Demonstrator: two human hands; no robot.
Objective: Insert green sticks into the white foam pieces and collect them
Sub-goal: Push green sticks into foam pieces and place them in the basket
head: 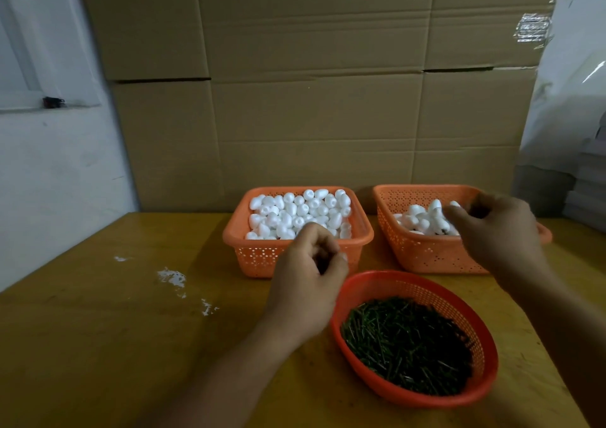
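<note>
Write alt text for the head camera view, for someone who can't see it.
Two hands work over a yellow table: the left hand by a basket of white foam pieces, the right hand over a second orange basket; green sticks fill a red oval basket.

Yellow-brown wood tabletop (98, 345), fills lower part of frame. On it: sq. orange basket (262, 257) at ctr, full of white foam pieces (295, 214); 2nd sq. orange basket (426, 253) just to its right, w/ fewer foam pieces, near the right edge of frame. Round red-orange basket (377, 385) at lower right, in front of both, holding green sticks (406, 345). White crumbs/flecks (172, 278) scattered at left-ctr of tabletop.
</note>
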